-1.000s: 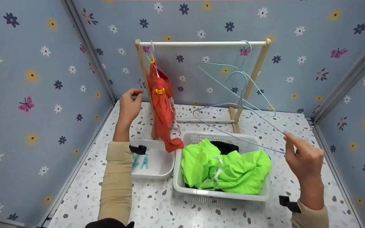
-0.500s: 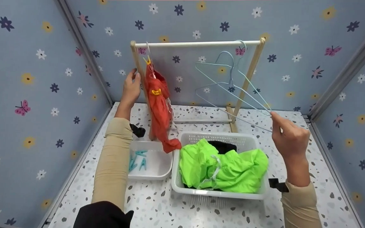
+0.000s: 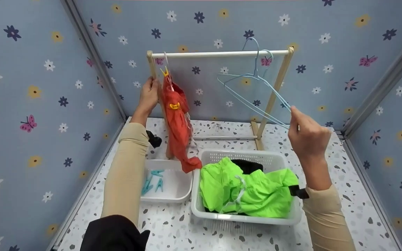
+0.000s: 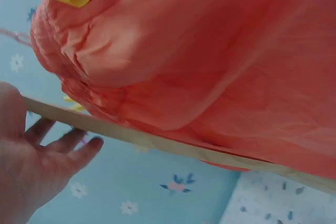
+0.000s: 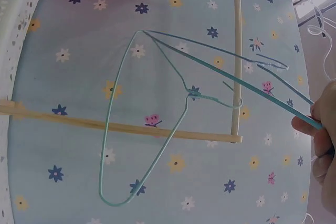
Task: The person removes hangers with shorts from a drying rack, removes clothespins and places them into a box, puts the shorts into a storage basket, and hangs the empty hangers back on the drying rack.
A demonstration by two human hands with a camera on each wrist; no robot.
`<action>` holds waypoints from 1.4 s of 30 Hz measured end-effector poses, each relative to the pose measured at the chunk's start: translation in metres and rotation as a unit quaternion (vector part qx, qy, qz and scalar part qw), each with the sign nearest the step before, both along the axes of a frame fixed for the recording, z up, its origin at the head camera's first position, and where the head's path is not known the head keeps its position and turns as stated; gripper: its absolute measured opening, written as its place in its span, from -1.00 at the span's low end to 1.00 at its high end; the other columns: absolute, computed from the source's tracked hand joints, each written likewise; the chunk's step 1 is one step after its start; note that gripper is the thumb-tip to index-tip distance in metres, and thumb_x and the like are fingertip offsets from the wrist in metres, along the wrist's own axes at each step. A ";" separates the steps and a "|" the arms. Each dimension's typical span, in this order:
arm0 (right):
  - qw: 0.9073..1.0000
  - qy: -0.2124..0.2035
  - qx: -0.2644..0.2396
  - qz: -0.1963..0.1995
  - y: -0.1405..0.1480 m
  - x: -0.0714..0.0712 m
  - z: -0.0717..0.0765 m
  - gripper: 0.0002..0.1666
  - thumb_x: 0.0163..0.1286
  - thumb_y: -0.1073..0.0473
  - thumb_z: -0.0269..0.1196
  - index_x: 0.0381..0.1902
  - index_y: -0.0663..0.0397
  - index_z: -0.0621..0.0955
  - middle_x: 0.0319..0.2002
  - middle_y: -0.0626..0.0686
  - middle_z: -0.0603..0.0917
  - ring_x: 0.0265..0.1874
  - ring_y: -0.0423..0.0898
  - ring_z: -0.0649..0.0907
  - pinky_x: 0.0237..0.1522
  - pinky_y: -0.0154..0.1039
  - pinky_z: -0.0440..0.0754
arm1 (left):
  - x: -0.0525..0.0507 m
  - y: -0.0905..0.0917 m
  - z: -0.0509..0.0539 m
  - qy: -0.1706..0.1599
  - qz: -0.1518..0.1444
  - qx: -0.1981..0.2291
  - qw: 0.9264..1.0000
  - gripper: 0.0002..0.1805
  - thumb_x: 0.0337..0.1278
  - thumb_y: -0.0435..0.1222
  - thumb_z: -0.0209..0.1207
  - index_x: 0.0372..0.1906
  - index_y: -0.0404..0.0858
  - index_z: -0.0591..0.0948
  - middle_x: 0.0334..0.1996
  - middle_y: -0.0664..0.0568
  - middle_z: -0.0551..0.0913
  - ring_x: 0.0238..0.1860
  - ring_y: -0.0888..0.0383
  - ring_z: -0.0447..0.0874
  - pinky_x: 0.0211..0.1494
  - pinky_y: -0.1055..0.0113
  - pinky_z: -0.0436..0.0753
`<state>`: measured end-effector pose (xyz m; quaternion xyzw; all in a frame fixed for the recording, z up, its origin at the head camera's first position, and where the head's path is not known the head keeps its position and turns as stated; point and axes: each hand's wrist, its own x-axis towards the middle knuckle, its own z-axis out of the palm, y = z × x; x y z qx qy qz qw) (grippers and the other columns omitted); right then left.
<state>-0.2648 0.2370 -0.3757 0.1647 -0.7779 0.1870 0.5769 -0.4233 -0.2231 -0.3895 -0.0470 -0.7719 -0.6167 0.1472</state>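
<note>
Blue wire hanger [image 3: 256, 64], positioned at the rail [image 3: 215, 54] of a drying rack [image 3: 274, 92] that stands on the speckled tabletop [image 3: 173, 225]. Before the rack, a white perforated basket [image 3: 274, 159] contains a lime-green drawstring garment [image 3: 267, 195]; a red garment [image 3: 178, 127] hangs near the rail's left end, a turquoise hanger [image 5: 193, 94] near its right end. Technique, as judged at this stage: the hook, shown above the rail, is best kept clear of the turquoise hanger's hook and lowered squarely until seated, with the rack steadied against tipping. Hook-to-rail contact cannot be determined. Left hand [image 3: 148, 97]: thumb and nearer fingers appear to close about the left post [image 4: 157, 141], the fingertips slightly apart. Right hand [image 3: 309, 134]: fingers together, pinching the blue hanger at one lower corner, the opposite corner free. Contact between the two hangers is uncertain.
</note>
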 end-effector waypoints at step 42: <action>0.962 -0.238 0.102 0.084 -0.032 -0.030 -0.070 -0.89 0.29 0.19 0.33 -0.38 0.10 0.73 -0.70 0.03 0.63 -0.80 -0.09 0.53 -0.80 -0.13 0.39 | 0.000 -0.011 -0.008 -0.066 -0.008 0.052 0.996 -0.39 0.31 0.17 -0.12 0.37 0.02 0.37 0.24 -0.14 0.43 0.16 -0.02 0.44 0.16 -0.10 0.48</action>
